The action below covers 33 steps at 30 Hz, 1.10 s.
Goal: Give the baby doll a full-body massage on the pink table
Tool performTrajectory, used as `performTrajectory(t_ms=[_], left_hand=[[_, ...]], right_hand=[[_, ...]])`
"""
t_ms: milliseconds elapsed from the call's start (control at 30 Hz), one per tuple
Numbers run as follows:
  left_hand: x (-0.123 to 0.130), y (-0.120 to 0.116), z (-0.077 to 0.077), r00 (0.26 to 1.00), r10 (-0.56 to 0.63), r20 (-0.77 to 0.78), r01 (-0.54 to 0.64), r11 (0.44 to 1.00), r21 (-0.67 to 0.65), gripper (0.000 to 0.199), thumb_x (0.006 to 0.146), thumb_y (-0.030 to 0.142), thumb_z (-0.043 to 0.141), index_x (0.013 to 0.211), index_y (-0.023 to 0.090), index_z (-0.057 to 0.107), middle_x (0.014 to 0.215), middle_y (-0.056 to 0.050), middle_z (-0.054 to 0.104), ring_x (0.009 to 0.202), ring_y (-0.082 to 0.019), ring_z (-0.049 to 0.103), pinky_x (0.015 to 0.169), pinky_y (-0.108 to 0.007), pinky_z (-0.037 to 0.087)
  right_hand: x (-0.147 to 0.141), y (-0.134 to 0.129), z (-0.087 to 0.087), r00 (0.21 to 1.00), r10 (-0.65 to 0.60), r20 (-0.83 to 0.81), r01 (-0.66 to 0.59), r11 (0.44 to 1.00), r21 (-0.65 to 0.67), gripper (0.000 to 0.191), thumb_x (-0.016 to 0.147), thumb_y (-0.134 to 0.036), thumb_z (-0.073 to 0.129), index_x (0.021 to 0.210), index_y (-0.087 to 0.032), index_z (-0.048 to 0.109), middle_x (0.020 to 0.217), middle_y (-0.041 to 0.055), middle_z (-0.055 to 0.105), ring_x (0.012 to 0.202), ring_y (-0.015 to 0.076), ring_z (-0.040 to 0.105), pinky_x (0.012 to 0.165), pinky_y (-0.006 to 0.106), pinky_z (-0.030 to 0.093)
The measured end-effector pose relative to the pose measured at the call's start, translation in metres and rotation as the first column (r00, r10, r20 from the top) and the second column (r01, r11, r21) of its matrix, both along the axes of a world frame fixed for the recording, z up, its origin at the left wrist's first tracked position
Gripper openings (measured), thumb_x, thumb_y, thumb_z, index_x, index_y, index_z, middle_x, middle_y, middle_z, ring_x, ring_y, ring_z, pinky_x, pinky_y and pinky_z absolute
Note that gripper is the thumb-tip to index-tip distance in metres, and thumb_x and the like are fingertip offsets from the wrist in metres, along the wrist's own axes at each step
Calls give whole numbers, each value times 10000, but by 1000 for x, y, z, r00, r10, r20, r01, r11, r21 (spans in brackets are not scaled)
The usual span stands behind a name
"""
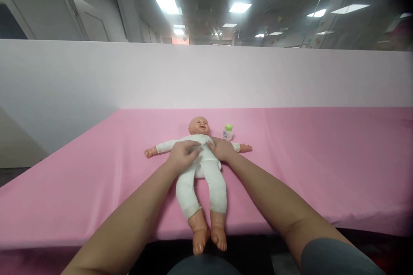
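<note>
A baby doll [201, 169] with a white cloth body lies face up on the pink-covered table [306, 150], its arms spread and its feet over the front edge. My left hand [183, 154] rests on the left side of the doll's torso, fingers apart and bent inward. On the right side of the chest lies my right hand [221, 148], its thumb over the cloth and its other fingers around the doll's side. Neither hand lifts the doll. A small clear jar with a green lid [228, 132] stands upright just beyond my right hand.
Behind the table runs a low white partition [206, 75], with glass and ceiling lights above it. A door [97, 17] is at the back left. The table's front edge is close to my body.
</note>
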<state>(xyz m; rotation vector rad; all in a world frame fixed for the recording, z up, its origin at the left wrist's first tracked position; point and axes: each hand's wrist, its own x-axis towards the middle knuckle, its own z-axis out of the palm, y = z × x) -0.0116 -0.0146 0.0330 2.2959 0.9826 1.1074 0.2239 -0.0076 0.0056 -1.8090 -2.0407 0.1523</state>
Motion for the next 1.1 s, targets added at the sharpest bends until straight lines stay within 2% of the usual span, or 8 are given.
performTrajectory(t_ms=[100,233,367,500,767,867,1000,1100], left_hand=[[14,-24,7,961,-273,-44,274,962,13,307,891,276,648,1156,229,796,1169,-53,786,1059,-263,734,968,-378,556],[24,-27,6,928,-336,-159,338,941,-18,329,909,258,617,1193,220,780,1162,-57,785,1030,-251,739,925,-367,568],[23,4,-3,930,-238,-279,268,960,76,454,967,353,582,1390,218,674,1405,-82,682,1287,-280,637,1130,-425,471],[11,44,-16,946,3,-325,45,989,139,540,995,424,518,1460,161,602,1520,-125,586,1428,-301,517,1228,-472,369],[-15,73,-24,882,285,-376,-245,958,151,521,1044,447,376,1340,142,677,1342,-144,704,1240,-322,639,1088,-462,466],[-14,70,-21,867,294,-403,-238,954,185,491,1056,416,340,1250,170,718,1269,-125,741,1176,-317,663,1042,-450,475],[-13,68,-19,862,300,-408,-243,952,186,481,1058,399,328,1179,180,739,1188,-119,768,1099,-307,688,996,-433,487],[-12,67,-20,859,315,-404,-263,948,181,483,1056,394,332,1211,173,732,1211,-125,763,1119,-307,682,1007,-430,479]], right_hand=[[-4,0,-8,995,-62,84,57,996,71,633,1080,-624,250,1277,-171,645,1189,159,723,1092,311,658,920,387,426],[0,-1,-16,995,-15,99,3,992,123,635,1092,-617,200,1276,-192,635,1172,136,723,1070,287,648,920,373,403],[2,-3,-15,994,-23,111,10,993,118,604,1101,-577,201,1329,-200,615,1184,139,721,1084,297,638,932,382,384],[0,-6,-10,997,-3,77,-5,995,104,615,1098,-598,211,1368,-209,603,1195,136,722,1083,296,642,932,383,390],[7,-12,-1,994,83,-70,-71,985,159,527,1073,-553,420,1377,-179,635,1319,149,697,1220,309,628,1062,439,426],[-6,-33,10,947,295,-125,-235,905,353,434,1007,-449,583,1328,-175,683,1442,145,637,1361,313,558,1171,475,385],[-36,-69,20,614,767,-186,-668,631,395,327,1005,-384,593,1270,-239,718,1330,56,724,1257,209,662,1104,371,492],[-47,-74,19,551,815,-178,-736,576,357,326,998,-415,617,1235,-227,739,1299,75,741,1246,215,676,1108,377,495]])
